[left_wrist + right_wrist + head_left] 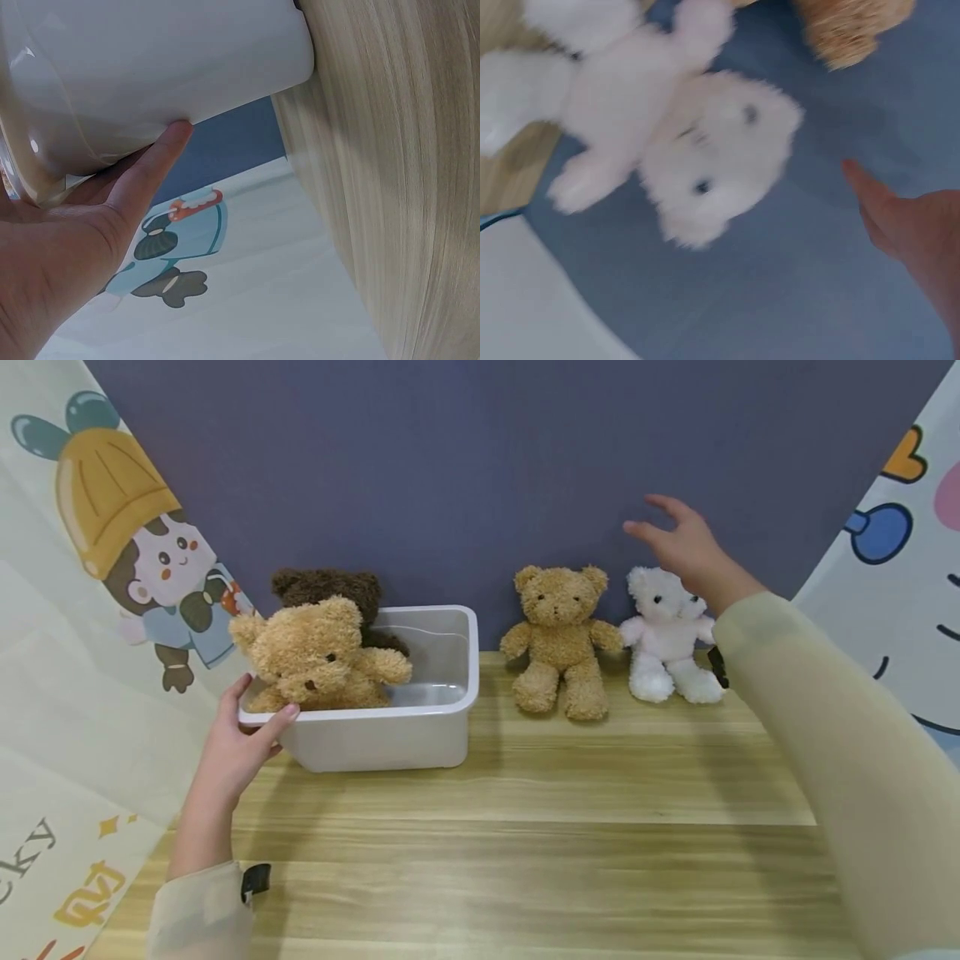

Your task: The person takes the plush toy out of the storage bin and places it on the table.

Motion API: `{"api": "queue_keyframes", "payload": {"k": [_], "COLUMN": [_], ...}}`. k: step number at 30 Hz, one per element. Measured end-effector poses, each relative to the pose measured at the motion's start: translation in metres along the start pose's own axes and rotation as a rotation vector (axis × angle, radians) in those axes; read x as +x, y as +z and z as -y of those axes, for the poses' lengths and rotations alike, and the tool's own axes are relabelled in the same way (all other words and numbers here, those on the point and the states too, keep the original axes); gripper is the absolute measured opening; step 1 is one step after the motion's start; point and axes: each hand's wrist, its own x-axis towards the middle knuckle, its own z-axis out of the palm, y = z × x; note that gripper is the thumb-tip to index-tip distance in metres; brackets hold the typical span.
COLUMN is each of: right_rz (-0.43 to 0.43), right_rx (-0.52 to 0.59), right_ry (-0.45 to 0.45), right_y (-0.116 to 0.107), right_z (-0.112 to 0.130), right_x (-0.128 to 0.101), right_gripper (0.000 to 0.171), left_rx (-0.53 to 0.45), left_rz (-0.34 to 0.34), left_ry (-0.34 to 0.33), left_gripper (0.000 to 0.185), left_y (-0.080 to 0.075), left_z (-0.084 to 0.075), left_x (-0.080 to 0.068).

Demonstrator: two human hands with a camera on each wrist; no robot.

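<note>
My left hand (238,739) grips the left end of a white plastic storage bin (378,739), with the thumb over its front rim. In the left wrist view, a finger (161,154) lies along the wall of the bin. A light brown teddy bear (322,652) leans in the bin, with a dark brown teddy bear (330,587) behind it. My right hand (686,547) hovers in the air by the head of a white teddy bear (663,631), holding nothing; its fingers are spread apart. The right wrist view shows that bear's face (720,142) blurred.
A tan teddy bear (558,639) sits against the dark blue back wall (480,468), between the bin and the white bear. Wood-grain tabletop (525,868) stretches out in front. White printed cloths (67,693) hang along both sides.
</note>
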Motion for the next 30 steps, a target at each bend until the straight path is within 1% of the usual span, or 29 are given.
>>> {"api": "queue_keyframes", "payload": {"k": [3,8,15,17,24,30], "right_rz": [0.038,0.115,0.261,0.304,0.454,0.537], "right_rx": [0.047,0.067,0.092,0.089,0.081,0.032], "right_ry": [-0.021,-0.088,-0.211,-0.231,-0.261,-0.291], "right_y": [0.016,0.051,0.109,0.123,0.168,0.209], "right_z": [0.022,0.058,0.104,0.116,0.155,0.183], "right_x": [0.000,-0.004,-0.020,-0.026,-0.043,-0.055], "right_gripper": [0.080,0.078,0.080,0.080,0.078,0.077], "left_rx": [-0.002,0.006,0.007,0.005,-0.013,-0.012], "left_rz": [0.000,0.002,-0.001,0.004,0.010,0.014], "left_ry": [0.000,0.003,0.008,0.011,0.010,0.010], "left_gripper": [0.107,0.108,0.108,0.108,0.108,0.107], "left_y": [-0.001,-0.002,-0.002,-0.001,0.001,-0.002], "left_z": [0.001,0.003,0.002,0.001,0.000,0.001], "left_x": [0.000,0.001,0.001,0.001,0.002,0.001]}}
